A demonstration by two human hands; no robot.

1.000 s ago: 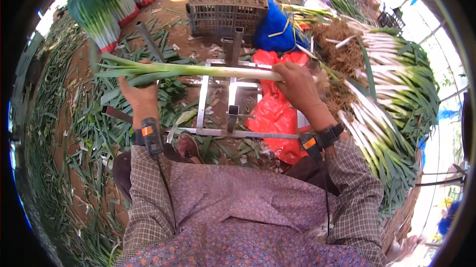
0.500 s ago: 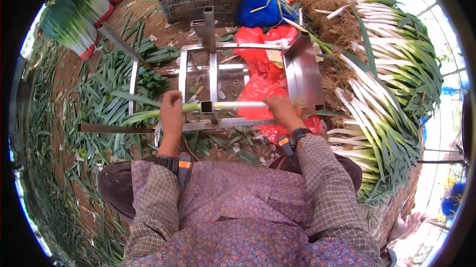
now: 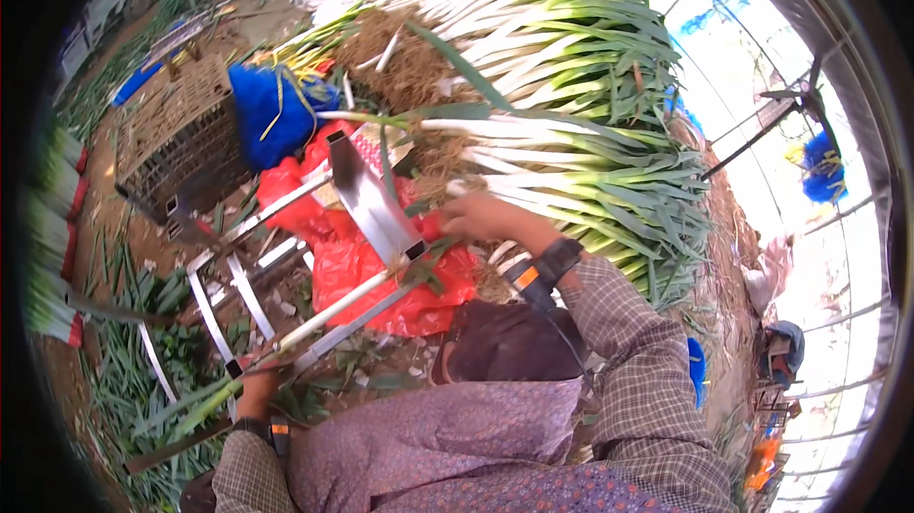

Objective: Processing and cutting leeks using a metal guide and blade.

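A long leek (image 3: pixel 346 307) lies slantwise across the metal frame stand (image 3: pixel 367 204), its white end by the stand's upright plate and its green end toward the lower left. My left hand (image 3: pixel 255 391) is closed around the green part beside a bar; some of its fingers are hidden. Further right, my right hand (image 3: pixel 495 220) is off that leek, fingers apart and bent over the root ends of the leek pile (image 3: pixel 609 170). Red plastic bags (image 3: pixel 352 270) lie beneath and behind the stand.
A brown slatted crate (image 3: pixel 181 128) and a blue net bundle (image 3: pixel 271 118) stand beyond the stand. Bundled leeks with red wrapping (image 3: pixel 57 227) line the left side. Cut green leaves (image 3: pixel 119 351) litter the ground.
The view has turned to the right. My right hand has let go of the leek's white end and moved right to the pile. My left hand stays at the green part.
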